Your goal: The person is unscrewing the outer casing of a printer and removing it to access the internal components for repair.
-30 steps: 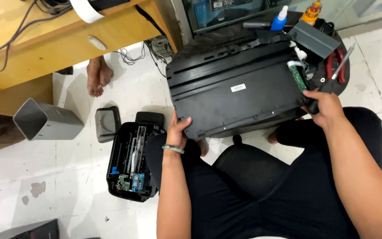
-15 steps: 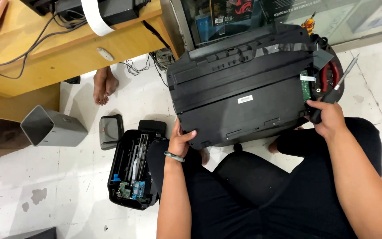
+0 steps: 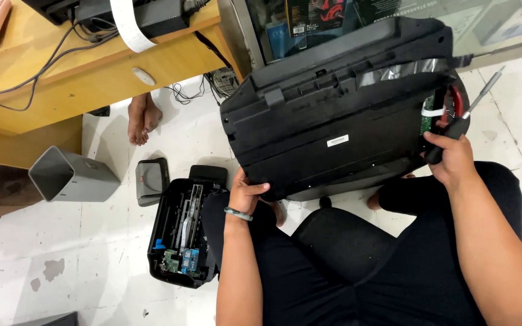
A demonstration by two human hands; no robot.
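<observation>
Black printer housing: held up off the floor over the lap, tilted, underside toward the camera; left hand clamps its lower left corner, fingers curled under the edge, thumb on the face; right hand is closed on its right end, fingers wrapped around a black-handled screwdriver and pressed to the shell at once. Judged bulky and fairly heavy; stiff moulded plastic, smooth, so likely to slip at the corners; a green circuit board and red part show at the open end beside the right fingers, probably fragile; best held by the solid rim and corners, well clear of that end.

Wooden desk: beyond the left fingers, up and to the left; its edge lies near the housing's far corner, cables hanging close. A glass-fronted cabinet stands just past the housing's top edge; little room that way.

Grey bin: on its side, well left of the left fingers.

Second opened printer body: on the floor just left of the left wrist; internals exposed.

Small dark cover: beside it.

Another person's bare feet: under the desk edge. Open tile floor lies right of the right fingers.
</observation>
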